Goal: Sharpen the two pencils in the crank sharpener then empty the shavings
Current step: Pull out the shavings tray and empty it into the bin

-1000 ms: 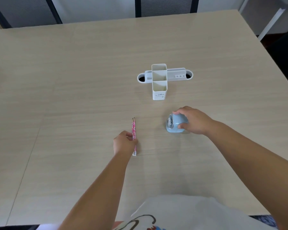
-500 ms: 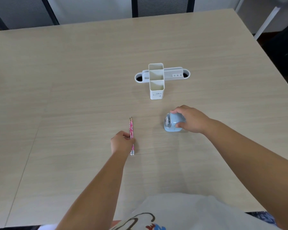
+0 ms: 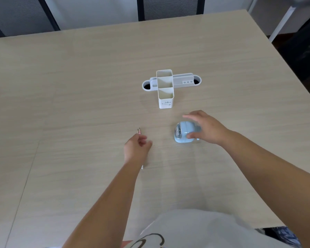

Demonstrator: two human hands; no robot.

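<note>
The left hand is covering most of the two pencils, its grip unclear, while the right hand is spreading loosely around the sharpener.

The left hand is held at the centre, fingers loosely curled; the right hand is spread open at two o'clock of it.

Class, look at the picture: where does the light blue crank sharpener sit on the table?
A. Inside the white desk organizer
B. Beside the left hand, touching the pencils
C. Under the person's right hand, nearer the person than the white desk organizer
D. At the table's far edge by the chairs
C: the crank sharpener sits on the table under the right hand, on the person's side of the white desk organizer.
</note>
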